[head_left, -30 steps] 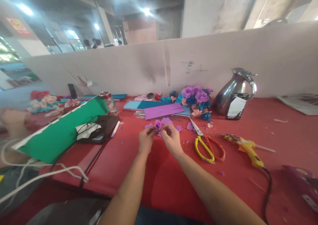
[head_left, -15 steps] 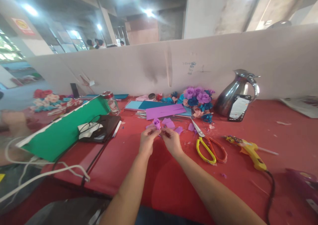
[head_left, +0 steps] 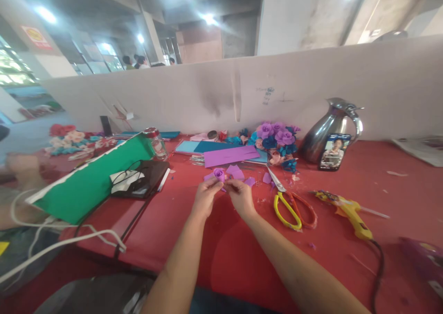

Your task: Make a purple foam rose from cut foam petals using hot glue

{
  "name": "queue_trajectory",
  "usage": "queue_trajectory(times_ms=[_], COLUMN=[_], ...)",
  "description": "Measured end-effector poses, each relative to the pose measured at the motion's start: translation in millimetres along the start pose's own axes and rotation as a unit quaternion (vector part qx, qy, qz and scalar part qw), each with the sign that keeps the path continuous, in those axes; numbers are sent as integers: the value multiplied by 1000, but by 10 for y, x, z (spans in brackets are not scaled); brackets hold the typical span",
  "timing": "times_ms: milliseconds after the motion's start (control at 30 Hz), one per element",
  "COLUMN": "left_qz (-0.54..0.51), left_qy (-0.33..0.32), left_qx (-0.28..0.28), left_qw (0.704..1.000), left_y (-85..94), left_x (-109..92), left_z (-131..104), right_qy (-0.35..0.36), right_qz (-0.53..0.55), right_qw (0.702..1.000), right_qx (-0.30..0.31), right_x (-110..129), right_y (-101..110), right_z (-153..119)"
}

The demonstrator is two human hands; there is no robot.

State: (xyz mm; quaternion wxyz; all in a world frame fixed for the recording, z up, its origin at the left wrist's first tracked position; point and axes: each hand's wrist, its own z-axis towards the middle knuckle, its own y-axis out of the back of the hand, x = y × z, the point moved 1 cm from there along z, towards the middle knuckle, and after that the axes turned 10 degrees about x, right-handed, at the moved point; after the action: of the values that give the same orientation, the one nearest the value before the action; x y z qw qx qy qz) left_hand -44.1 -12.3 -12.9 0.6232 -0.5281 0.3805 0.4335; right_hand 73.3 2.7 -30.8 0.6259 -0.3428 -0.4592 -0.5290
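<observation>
My left hand (head_left: 205, 196) pinches a small purple paper flower (head_left: 219, 174) at its base, above the red table (head_left: 166, 240). Close beside it, my right hand (head_left: 241, 195) has thumb and finger pressed together near the flower's lower edge; what lies between those fingertips is too small to make out. Loose purple paper pieces (head_left: 235, 172) lie just beyond my hands. Behind them a purple paper strip (head_left: 228, 156) rests on blue sheets (head_left: 214, 146). Scissors (head_left: 287, 203) with yellow and orange handles lie to the right of my right hand.
A yellow glue gun (head_left: 349, 212) with a black cord lies at right. Behind stand a steel jug (head_left: 318, 129), a phone (head_left: 334, 152) and a bunch of paper flowers (head_left: 277, 138). At left are a green board (head_left: 97, 180), a glass jar (head_left: 157, 145), glasses on a dark case (head_left: 147, 180) and white cables.
The flower has turned slightly, its top facing me more. My hands stay almost in place. The phone's screen has switched to a picture of a person.
</observation>
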Motion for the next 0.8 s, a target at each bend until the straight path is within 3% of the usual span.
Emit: queue_trajectory(times_ms=[200, 433, 600, 800], left_qz=[58, 129, 121, 116], left_qy=[-1, -53, -37, -40], left_qx=[-3, 0, -40, -46], left_qw=[998, 990, 991, 991], left_y=[-25, -13, 19, 36], left_x=[-33, -54, -21, 8], left_z=[-27, -26, -5, 6], right_qy=[25, 38, 5, 14], right_qz=[-27, -60, -12, 55], right_qw=[999, 997, 999, 998], right_qx=[8, -6, -29, 4], right_x=[-19, 40, 93, 197], right_y=[32, 35, 39, 37], right_z=[6, -6, -20, -33])
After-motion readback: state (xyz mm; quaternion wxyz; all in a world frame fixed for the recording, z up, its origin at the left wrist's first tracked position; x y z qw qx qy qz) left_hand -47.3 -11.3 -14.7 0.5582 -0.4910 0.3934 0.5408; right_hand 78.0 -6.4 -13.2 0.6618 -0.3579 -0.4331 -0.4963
